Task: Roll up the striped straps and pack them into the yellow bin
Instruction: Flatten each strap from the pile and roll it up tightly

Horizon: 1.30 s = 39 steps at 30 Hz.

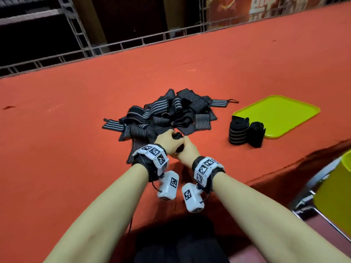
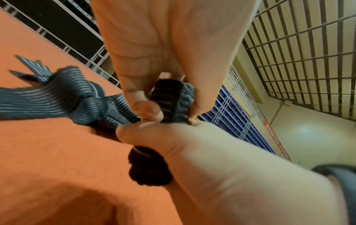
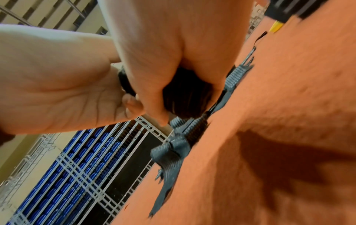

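A: Biggest first: a red felt-covered table [image 1: 76,114], filling most of the head view. Metal grid railing [image 1: 117,44] along the far edge.

B: Then the lime-yellow bin [image 1: 296,111], lying flat on the table at the right, shallow like a tray. Nothing inside that shows.

A: Next, the heap of striped straps [image 1: 167,114], loose and tangled at mid-table, left of the bin and well apart from it. Dark fabric, pale stripes; one thin loop end trailing toward the bin.

B: Two rolled straps [image 1: 247,133] standing upright side by side, touching each other, just at the bin's near-left corner. Outside the rim or overlapping it: cannot tell.

A: Now the hands. Left hand [image 1: 167,140] and right hand [image 1: 187,149] pressed together just in front of the heap, both clamped on one half-rolled strap [image 2: 169,102].

B: From the left wrist: thumb and fingers [image 2: 148,109] pinching the dark coil, its loose striped tail running back into the heap. Right hand wrapped around the coil's lower end.

A: From the right wrist: same, fingers curled around the dark roll, tail draped down onto the felt.

B: Smallest: white marker-covered bands [image 1: 152,154] on both wrists.
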Tool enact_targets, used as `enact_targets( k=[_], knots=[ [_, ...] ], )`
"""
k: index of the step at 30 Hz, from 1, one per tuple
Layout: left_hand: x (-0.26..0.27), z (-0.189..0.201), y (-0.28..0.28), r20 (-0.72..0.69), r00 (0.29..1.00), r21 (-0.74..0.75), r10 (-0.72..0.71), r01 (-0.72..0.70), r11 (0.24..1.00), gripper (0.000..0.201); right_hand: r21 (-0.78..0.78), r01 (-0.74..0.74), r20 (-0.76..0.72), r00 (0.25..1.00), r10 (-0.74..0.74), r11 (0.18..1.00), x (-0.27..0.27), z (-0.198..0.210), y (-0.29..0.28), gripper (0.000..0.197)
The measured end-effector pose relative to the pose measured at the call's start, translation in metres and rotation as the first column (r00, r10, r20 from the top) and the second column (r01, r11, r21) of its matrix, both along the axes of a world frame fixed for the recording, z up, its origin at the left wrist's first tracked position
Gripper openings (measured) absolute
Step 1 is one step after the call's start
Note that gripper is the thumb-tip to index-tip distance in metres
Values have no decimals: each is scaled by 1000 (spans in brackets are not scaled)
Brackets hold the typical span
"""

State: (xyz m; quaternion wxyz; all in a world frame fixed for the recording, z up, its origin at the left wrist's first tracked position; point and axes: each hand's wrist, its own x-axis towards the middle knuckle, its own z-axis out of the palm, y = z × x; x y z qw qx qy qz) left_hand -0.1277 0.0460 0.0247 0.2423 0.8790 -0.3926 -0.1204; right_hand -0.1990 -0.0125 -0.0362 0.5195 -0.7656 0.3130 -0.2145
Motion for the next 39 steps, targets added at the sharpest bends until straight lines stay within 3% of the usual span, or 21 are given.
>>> enact_targets(
  k=[5, 9, 11, 13, 18, 24, 32, 39],
  knots=[
    [-21, 9, -45, 28, 990, 40, -139, 138, 990, 34, -3, 3, -4, 1000, -3, 1000, -29, 3, -46, 41],
    [-48, 4, -85, 26, 963, 74, -267, 265, 961, 32, -174, 198, -136, 965, -223, 965, -58, -4, -79, 57],
    [-65, -2, -107, 10, 956, 77, -292, 291, 954, 37, -91, 296, -75, 950, -303, 951, -73, -13, -96, 65],
    [-82, -10, -126, -32, 959, 59, -283, 284, 957, 43, 6, 378, -36, 925, -377, 926, -90, -20, -109, 61],
    [-110, -34, -157, -84, 936, 14, -342, 345, 939, 52, 56, 557, -46, 831, -555, 829, -121, -38, -133, 51],
    [-112, -45, -166, -91, 944, -93, -318, 310, 946, 40, -32, 544, -97, 834, -544, 839, -122, -43, -143, 15],
    [-108, -50, -162, -47, 955, -137, -294, 285, 949, 42, -22, 576, -105, 812, -574, 817, -123, -46, -136, 40],
    [-109, -47, -162, -111, 955, -98, -275, 265, 959, 39, 1, 571, -116, 816, -567, 821, -125, -43, -135, 44]
  ],
)
